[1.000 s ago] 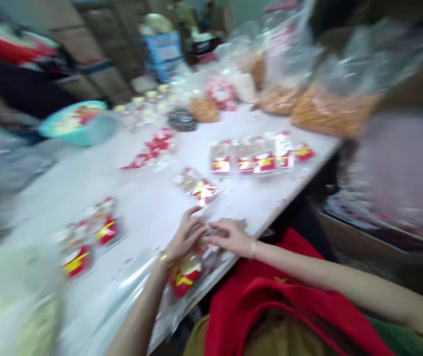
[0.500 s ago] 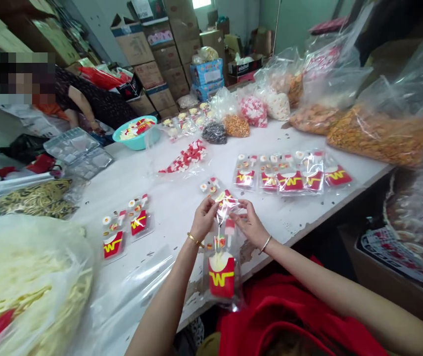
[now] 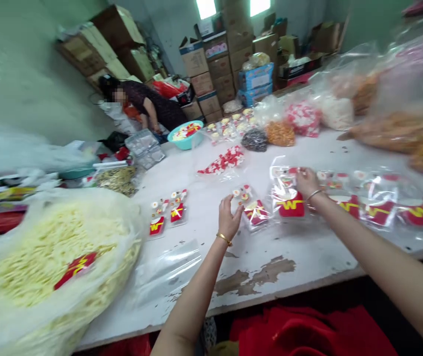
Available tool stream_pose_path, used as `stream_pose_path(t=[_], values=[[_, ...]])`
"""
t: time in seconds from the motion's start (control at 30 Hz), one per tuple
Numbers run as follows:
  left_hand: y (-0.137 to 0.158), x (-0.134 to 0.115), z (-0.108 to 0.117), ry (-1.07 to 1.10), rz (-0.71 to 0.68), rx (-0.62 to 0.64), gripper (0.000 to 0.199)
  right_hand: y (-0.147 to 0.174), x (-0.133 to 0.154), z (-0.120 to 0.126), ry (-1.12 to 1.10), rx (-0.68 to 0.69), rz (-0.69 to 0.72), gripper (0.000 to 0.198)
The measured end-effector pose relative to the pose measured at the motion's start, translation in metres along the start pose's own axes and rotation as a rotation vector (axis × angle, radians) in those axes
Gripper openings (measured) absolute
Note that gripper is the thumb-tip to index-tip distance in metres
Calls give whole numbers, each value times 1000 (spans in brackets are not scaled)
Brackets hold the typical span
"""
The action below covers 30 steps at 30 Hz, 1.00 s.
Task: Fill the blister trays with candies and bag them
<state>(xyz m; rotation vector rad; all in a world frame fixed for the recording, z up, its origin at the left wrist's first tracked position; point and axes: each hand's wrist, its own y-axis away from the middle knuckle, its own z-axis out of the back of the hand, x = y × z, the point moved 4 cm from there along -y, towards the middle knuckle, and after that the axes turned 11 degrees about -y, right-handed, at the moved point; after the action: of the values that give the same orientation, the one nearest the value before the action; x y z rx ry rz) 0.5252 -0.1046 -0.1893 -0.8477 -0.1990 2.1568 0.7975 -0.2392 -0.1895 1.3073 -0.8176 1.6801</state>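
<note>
My left hand (image 3: 229,217) reaches over the table, thumb and fingers apart. Beside its fingertips lies a clear packet (image 3: 256,213) with a red fries-box piece and small food-shaped pieces; whether the fingers touch it, I cannot tell. With fingers pinched, my right hand (image 3: 308,182) grips the top right corner of another clear packet (image 3: 289,203), whose red piece bears a yellow W. More such packets (image 3: 378,210) lie in a row on the right, partly behind my right forearm. Two similar packets (image 3: 177,211) rest further left.
A large bag of pale yellow pieces (image 3: 55,237) fills the near left. Flat clear plastic (image 3: 170,267) lies beside it. Red and white pieces (image 3: 226,160), a turquoise basin (image 3: 187,143) and several filled bags (image 3: 280,132) stand further back. A person (image 3: 159,106) bends over at the far left.
My hands have parted. The right hand has carried the filled packet from the table's near edge to the row on the right; the left has gone to a packet on the table. The view has swung left.
</note>
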Motion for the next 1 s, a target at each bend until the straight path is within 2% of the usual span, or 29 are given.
stream_pose_path(t=[0.07, 0.17, 0.23, 0.3, 0.37, 0.43, 0.53, 0.63, 0.7, 0.8, 1.0], values=[[-4, 35, 23, -249, 104, -67, 44, -15, -4, 2, 108, 11, 32, 46], [-10, 93, 62, -648, 432, -106, 43, -14, -5, 3, 233, 39, 120, 54], [-10, 123, 79, -819, 591, -60, 42, 0, 3, -1, 352, 53, 271, 59], [-9, 142, 83, -882, 641, -4, 35, 25, 15, -16, 504, 117, 504, 56], [-7, 149, 77, -883, 630, 32, 26, 58, 24, -38, 614, 249, 733, 52], [-2, 148, 68, -877, 601, 67, 20, 94, 27, -62, 637, 421, 873, 47], [7, 144, 65, -866, 566, 66, 22, 142, 19, -90, 650, 646, 965, 41], [13, 146, 82, -902, 579, -24, 34, 172, 7, -105, 680, 738, 1003, 42], [13, 152, 92, -931, 555, -1, 36, 179, -2, -110, 716, 737, 1001, 48], [12, 162, 94, -925, 495, 128, 31, 173, -15, -115, 793, 696, 950, 56], [7, 167, 94, -875, 476, 204, 30, 148, -25, -113, 913, 658, 896, 53]])
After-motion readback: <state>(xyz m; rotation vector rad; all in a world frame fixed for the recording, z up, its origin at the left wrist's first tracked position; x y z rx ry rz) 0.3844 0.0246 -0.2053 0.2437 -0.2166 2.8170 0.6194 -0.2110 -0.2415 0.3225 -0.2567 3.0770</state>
